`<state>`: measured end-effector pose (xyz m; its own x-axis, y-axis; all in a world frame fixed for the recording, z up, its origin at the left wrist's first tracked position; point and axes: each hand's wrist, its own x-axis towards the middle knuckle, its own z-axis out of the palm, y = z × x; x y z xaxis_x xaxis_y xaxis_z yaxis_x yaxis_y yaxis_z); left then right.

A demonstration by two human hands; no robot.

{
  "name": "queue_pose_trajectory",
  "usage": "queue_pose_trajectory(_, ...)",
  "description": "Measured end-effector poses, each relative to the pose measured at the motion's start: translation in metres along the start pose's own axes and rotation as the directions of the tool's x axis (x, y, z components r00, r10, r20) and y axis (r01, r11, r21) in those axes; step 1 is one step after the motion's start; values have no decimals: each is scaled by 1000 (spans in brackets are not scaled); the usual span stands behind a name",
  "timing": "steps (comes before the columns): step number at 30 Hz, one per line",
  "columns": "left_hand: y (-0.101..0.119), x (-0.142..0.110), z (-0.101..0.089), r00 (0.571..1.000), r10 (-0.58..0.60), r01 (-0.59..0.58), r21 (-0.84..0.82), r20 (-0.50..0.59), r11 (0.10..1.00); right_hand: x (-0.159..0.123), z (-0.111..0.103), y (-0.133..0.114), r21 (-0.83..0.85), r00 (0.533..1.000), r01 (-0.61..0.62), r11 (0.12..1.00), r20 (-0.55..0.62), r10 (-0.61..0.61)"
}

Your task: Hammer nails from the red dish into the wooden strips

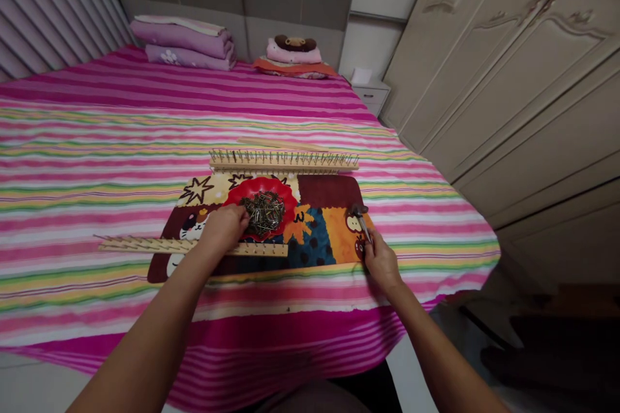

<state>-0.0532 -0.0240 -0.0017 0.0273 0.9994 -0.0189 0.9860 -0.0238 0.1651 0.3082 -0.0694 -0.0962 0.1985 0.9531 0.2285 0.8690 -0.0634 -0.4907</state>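
My left hand point(227, 226) is at the left edge of a pile of nails point(265, 213) in a red scalloped plate point(289, 201). Its fingers are curled together, and whatever they hold is hidden. Just below the plate, a wooden strip point(271, 250) with a row of nails standing in it passes behind my left wrist. My right hand point(382, 261) grips the handle of a hammer point(361, 216), its head pointing away over the right end of a patterned mat point(329, 187). Beyond the plate lie more nail-studded wooden strips point(285, 168).
A plain thin wooden strip point(281, 143) lies behind the studded ones. The striped bedspread point(97, 174) carries everything. Folded purple bedding point(188, 45) and a smaller stack of folded fabric point(294, 58) sit by the headboard point(290, 6). Wardrobe doors point(508, 64) line the right side.
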Motion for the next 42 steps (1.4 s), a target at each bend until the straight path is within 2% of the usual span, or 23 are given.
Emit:
queue_pose_trajectory(2,-3,-5,-7,992,-106,91,-200,-64,975,0,0,0,-18,1000,-8,1000,12,8)
queue_pose_trajectory(3,-4,-8,-11,983,-158,119,-333,-95,935,0,0,-1,-24,1000,-10,1000,20,10)
queue_pose_trajectory(5,-4,-18,-19,961,-234,98,-611,-147,786,0,-1,-1,-24,999,-12,1000,32,13)
queue_pose_trajectory(7,-3,-30,-26,948,-282,48,-810,-147,584,1,-1,-1,-14,999,-16,1000,40,16)
queue_pose_trajectory(9,-1,-42,-30,944,-320,64,-911,-77,407,1,-2,-2,-7,999,-23,1000,46,23)
queue_pose_trajectory(12,1,-60,-31,935,-349,151,-964,67,221,1,-2,-3,-15,997,-41,999,59,41)
queue_pose_trajectory(14,3,-70,-29,936,-330,179,-973,123,146,1,-3,-4,-26,996,-52,998,66,54)
queue_pose_trajectory(16,5,-81,-24,938,-306,207,-971,162,119,1,-4,-5,-30,997,-48,998,64,50)
queue_pose_trajectory(19,10,-94,-15,935,-298,241,-960,190,144,0,-4,-6,-24,999,-29,999,45,30)
queue_pose_trajectory(24,22,-108,5,957,-273,179,-935,94,306,0,-3,-7,-12,1000,-6,1000,4,6)
queue_pose_trajectory(27,26,-108,17,950,-283,209,-941,131,266,0,-3,-8,-10,1000,-4,1000,-12,4)
queue_pose_trajectory(30,23,-108,25,921,-362,221,-957,142,186,0,-5,-8,-25,1000,-18,1000,-4,18)
queue_pose_trajectory(33,14,-113,32,886,-449,227,-953,115,203,-2,-6,-8,-53,999,-42,998,27,43)
queue_pose_trajectory(36,0,-124,41,878,-472,264,-906,83,332,-3,-6,-8,-80,996,-70,994,53,74)
queue_pose_trajectory(38,-7,-132,49,906,-423,253,-837,29,484,-3,-6,-8,-88,995,-75,993,51,80)
queue_pose_trajectory(40,-7,-136,57,957,-287,177,-722,-31,669,-3,-5,-9,-84,996,-72,994,38,75)
queue_pose_trajectory(42,-1,-135,66,996,-87,54,-565,-32,823,-3,-6,-9,-73,997,-70,995,30,73)
